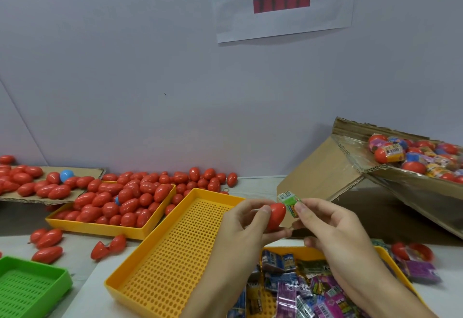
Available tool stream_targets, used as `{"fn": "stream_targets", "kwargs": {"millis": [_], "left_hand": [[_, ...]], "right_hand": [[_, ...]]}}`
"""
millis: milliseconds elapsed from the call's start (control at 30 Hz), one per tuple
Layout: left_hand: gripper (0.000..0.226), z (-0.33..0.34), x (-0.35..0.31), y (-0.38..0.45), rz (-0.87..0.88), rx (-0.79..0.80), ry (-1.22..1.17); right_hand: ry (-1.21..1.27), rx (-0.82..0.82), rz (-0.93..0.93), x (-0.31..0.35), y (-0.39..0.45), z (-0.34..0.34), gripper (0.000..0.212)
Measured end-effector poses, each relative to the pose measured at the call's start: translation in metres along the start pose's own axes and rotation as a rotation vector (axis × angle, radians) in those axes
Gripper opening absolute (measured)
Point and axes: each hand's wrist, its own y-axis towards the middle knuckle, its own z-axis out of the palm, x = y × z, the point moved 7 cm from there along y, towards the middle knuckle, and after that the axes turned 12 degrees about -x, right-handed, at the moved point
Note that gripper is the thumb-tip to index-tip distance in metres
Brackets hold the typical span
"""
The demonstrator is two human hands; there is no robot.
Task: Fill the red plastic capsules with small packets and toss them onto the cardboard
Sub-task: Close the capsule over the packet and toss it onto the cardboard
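red plastic, smooth and rounded, is what my left hand (246, 220) has hold of: one capsule (275, 217) pinched between thumb and fingers, raised above the desk (82, 275) just in front of me. my right hand (323, 225) pinches a small green packet (289, 203) between thumb and forefinger, and the packet sits right against the upper right side of the capsule, touching it or nearly so. i cannot tell from this angle whether the capsule is open, or where its mouth faces, since my fingers cover much of it.

as i judge it, the step in hand is getting the packet inside. to do that well i want the open half turned toward the packet, and the packet fed in by a narrow end, not flat across the rim. the shell looks slick, so i keep the left grip low on the body and off the seam, leaving the halves free to close. if a corner stands proud, the capsule probably won't snap shut, so i'd tuck it in with the forefinger first.

more packets lie in the yellow tray (385, 255) under my right wrist. an empty perforated tray (175, 247) sits at my left wrist, and the far tray (105, 226) is heaped with red capsules. the cardboard sheet (32, 198) at far left already carries a pile; that is where i judge the toss goes, so it needs a gentle lob to the left, past both trays. the cardboard box (325, 167) on the right holds wrapped capsules.
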Motion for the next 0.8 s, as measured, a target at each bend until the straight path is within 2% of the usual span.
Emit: {"fn": "stream_targets", "kwargs": {"millis": [167, 300, 400, 600, 700, 800], "left_hand": [[0.028, 0.0025, 0.0034, 0.0002, -0.072, 0.015, -0.09], [0.015, 0.0071, 0.001, -0.0022, -0.079, 0.097, -0.126], [0.029, 0.0048, 0.005, -0.0013, -0.105, 0.082, -0.139], [0.022, 0.0021, 0.0063, 0.0006, -0.097, 0.061, -0.161], [0.02, 0.0038, 0.0046, 0.0008, -0.078, 0.1, -0.173], [0.03, 0.0021, 0.0054, 0.0024, -0.064, 0.1, -0.163]], "right_hand": [[0.006, 0.034, -0.035, 0.0035, -0.002, 0.0024, 0.034], [-0.01, 0.045, -0.053, 0.0044, -0.002, 0.0027, 0.037], [-0.02, 0.05, -0.058, 0.0052, -0.0023, 0.0024, 0.036], [-0.032, 0.05, -0.07, 0.0068, -0.0024, 0.0014, 0.03], [-0.064, 0.061, -0.084, 0.0079, -0.0031, 0.0019, 0.017], [-0.092, 0.095, -0.114, 0.0094, -0.004, 0.0022, 0.015]]}}
